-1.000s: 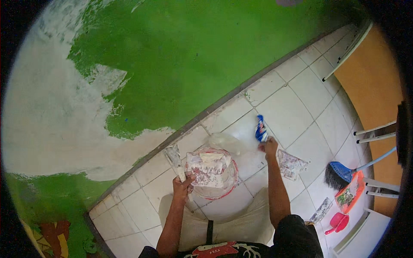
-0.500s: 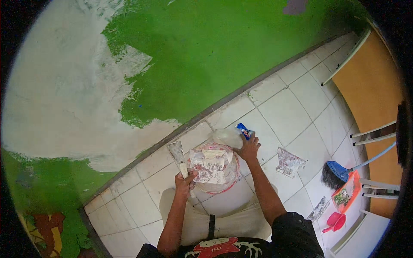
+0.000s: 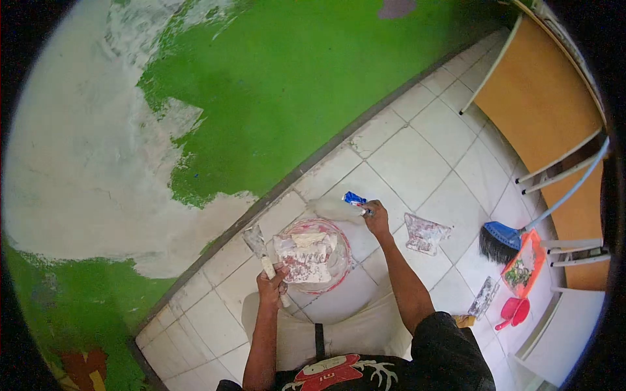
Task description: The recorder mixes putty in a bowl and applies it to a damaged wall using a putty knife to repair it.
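Observation:
My left hand (image 3: 270, 285) is closed round the pale handle of a putty knife (image 3: 255, 242), its blade pointing up and left. The same hand grips the edge of a flat spreader (image 3: 308, 266) smeared with white putty, which lies over a round bucket (image 3: 344, 264) with a reddish rim. Beyond the bucket, the fingers of my right hand (image 3: 376, 219) pinch the end of a pale see-through plastic bag (image 3: 334, 209); blur hides its exact shape. A crumpled blue packet (image 3: 354, 198) is right by those fingers; whether they touch it I cannot tell.
A putty-stained spreader (image 3: 426, 234) and another stained blade (image 3: 484, 298) lie on the white tiles at right. Farther right are a blue broom (image 3: 502, 240), an orange dustpan (image 3: 523, 264), a pink dipper (image 3: 512, 313) and chairs (image 3: 541, 91). The green wall (image 3: 274, 98) has white patches.
My right hand has closed on the bag's end, and the bag looks stretched out toward it. The view has shifted slightly. My left hand keeps its hold.

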Demonstrator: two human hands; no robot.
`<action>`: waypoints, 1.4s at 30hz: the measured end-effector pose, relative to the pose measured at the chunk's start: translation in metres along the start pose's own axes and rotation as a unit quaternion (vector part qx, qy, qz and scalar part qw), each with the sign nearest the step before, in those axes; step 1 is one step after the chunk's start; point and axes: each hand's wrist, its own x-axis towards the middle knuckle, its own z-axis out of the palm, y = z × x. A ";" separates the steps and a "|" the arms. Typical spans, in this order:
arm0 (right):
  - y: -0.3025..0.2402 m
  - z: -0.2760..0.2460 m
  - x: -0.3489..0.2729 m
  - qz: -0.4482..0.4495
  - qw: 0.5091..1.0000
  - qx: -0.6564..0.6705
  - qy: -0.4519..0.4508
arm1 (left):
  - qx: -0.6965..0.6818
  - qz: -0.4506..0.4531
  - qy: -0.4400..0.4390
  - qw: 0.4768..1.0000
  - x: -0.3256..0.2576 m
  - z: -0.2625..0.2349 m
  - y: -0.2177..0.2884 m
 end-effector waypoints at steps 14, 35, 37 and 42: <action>0.015 -0.258 -0.187 0.310 0.883 0.190 0.298 | 0.009 -0.031 -0.068 0.997 0.003 0.002 0.022; 0.178 -0.378 -0.464 0.447 0.735 -0.100 0.499 | 0.028 -0.022 -0.131 0.991 -0.019 0.027 0.044; 0.170 -0.369 -0.452 0.470 0.730 -0.123 0.480 | 0.028 -0.016 -0.105 0.994 -0.024 0.027 0.048; 0.132 -0.340 -0.411 0.428 0.624 -0.353 0.550 | 0.017 0.005 -0.101 0.995 -0.011 0.014 0.035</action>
